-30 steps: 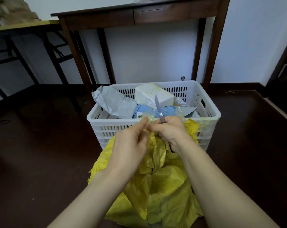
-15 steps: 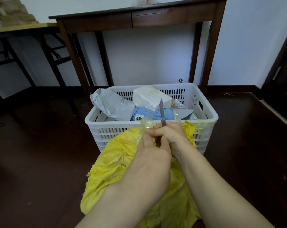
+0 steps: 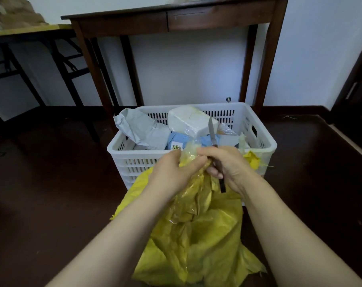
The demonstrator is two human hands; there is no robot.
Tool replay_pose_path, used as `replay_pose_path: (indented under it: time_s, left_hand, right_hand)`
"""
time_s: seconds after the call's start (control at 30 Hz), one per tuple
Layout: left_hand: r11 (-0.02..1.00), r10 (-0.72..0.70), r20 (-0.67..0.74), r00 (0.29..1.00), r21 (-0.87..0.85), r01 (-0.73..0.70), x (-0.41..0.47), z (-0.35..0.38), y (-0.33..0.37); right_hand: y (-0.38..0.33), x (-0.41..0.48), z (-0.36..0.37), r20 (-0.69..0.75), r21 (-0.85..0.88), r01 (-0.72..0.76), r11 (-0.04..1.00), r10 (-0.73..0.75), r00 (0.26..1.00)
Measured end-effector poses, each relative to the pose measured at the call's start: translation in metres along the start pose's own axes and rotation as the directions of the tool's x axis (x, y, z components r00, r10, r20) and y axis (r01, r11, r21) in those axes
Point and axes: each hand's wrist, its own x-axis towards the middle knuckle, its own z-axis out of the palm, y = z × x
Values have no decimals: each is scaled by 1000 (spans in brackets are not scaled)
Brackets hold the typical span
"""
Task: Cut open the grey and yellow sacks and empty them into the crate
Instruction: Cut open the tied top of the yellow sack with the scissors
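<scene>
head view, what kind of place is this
Likely a plain room in a house or storeroom: a dark wooden side table against a white wall, dark floor, a white crate of parcels.

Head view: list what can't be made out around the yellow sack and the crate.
All in the head view.
Yellow sack: mouth hidden behind the left hand and right hand; bottom cut off by the lower edge.
Knife: handle mostly inside the right hand.
Crate: lower contents covered by the grey bag and white parcel.
Blue packet: label partly behind the yellow sack.
</scene>
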Motion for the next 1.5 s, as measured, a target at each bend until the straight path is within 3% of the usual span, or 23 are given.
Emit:
replay_pose_path:
  time_s: [0.07,0.23,0.33,0.43,0.6,0.63,0.67,0.73,0.8,0.93,1.0,1.07,1.17,1.27,1.33,1.4,1.5]
  left_hand:
    - [974,-46,23,999,-221,50,7,-2,2]
    - [926,-128,-44,991,-362,104,19,0,-5]
    - [884,-280,-192,941,-434,175,31,-21,-17]
    - [812,-458,-300,837,-524,257,43,-48,-42]
    - [728,-624,-450,639,-631,268,52,-99,-70]
    - [743,-608,-473,638,-622,247,52,-105,-73]
    - [757,-574,-455,680,-612,230,50,-104,-72]
    - [766,-499,-348,794,-606,216,47,-88,-65]
    - [744,-459,-234,857,-628,227,42,-72,-52]
    - [711,-372,-34,928,-653,261,43,-71,-34]
    - [761,-312,-48,949,-611,219,42,-70,-31]
    - [797,-281,-101,954,-578,173,46,-67,-29]
    - [826,-265,-164,950,-547,136,55,-63,-24]
    - [914,-252,-293,922,-384,127,63,-60,-23]
    - [949,-226,-366,903,-292,119,66,-56,-24]
    - [964,-202,-393,897,-242,111,68,-47,-20]
    - [970,-182,-353,918,-216,109,65,-30,-11]
  right_hand:
    - [-3,-2,1,72,12,-1,1000,0,997]
    - [1,-3,3,109,-45,-42,998,47,993]
    - [11,-2,-5,-63,-201,-65,977,54,997]
    - [24,3,-23,-230,-89,-151,984,128,965]
    - [33,-3,-51,-497,-304,-253,918,73,864]
    - [29,-3,-54,-514,-316,-223,922,31,857]
    - [21,-2,-50,-498,-339,-173,925,-20,867]
    - [0,3,-27,-418,-404,-56,913,-130,899]
    - [-20,4,-2,-376,-498,19,867,-235,896]
    - [-55,-11,-10,-468,-698,-44,715,-409,783]
    - [-68,-18,-16,-482,-725,8,689,-515,708]
    - [-73,-18,-11,-463,-717,80,692,-559,688]
    - [-76,-17,-6,-448,-654,158,740,-547,707]
    - [-87,-20,-19,-489,-558,209,803,-522,699]
    - [-89,-22,-24,-450,-453,223,863,-438,778]
    - [-83,-23,-13,-327,-331,147,932,-259,909]
    - [-64,-20,11,-176,-330,32,943,-95,980]
